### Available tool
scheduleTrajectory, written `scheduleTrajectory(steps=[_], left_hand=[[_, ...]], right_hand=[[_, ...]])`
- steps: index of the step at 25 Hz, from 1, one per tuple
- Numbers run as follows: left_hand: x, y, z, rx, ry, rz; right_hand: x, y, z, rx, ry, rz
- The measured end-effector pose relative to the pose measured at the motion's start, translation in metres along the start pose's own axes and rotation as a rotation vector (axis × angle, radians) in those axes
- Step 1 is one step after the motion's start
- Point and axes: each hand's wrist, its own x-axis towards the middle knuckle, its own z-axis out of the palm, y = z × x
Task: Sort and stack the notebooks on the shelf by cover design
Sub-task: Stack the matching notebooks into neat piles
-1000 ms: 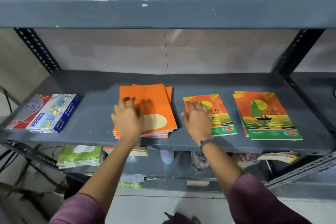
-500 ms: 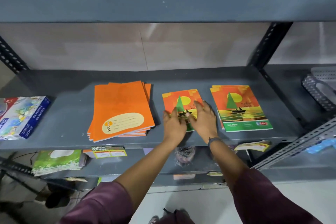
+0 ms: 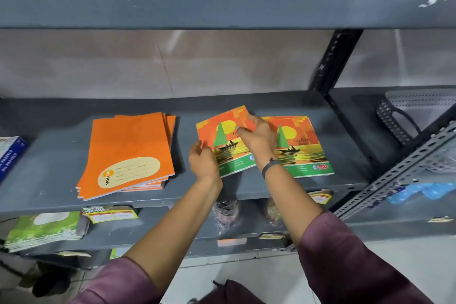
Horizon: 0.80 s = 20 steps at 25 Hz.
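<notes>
The orange notebook stack at the left of the grey shelf reads "YOUVA"; the sailboat stack at the right carries a "GOLD" badge. Between them, a sailboat notebook tilts up. The left hand pinches its near-left edge, the right hand clamps its far-right part.

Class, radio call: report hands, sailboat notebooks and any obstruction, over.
Left hand and right hand both gripping the sailboat notebook, tilted. Matching sailboat stack beside it on the right. Orange stack apart, left. Nothing blocking.
</notes>
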Motion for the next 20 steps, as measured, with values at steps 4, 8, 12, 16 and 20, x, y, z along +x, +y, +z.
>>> scheduleTrajectory(steps=[4, 8, 12, 16, 20], left_hand=[[-0.029, -0.01, 0.045, 0.066, -0.183, 0.09], [-0.05, -0.029, 0.074, 0.197, -0.35, 0.104], [-0.043, -0.047, 0.08, 0.342, -0.396, 0.13], [-0.026, -0.043, 0.077, 0.278, -0.285, -0.081], [-0.021, -0.039, 0.091, 0.199, -0.485, -0.311]], right_hand=[[0.014, 0.02, -0.054, -0.029, 0.174, 0.03], [0.02, 0.06, -0.09, -0.008, 0.184, 0.108], [0.022, 0.088, -0.101, 0.002, 0.158, 0.101], [0.038, 0.098, -0.127, 0.227, 0.183, 0.166], [0.051, 0.101, -0.13, 0.254, -0.162, 0.218]])
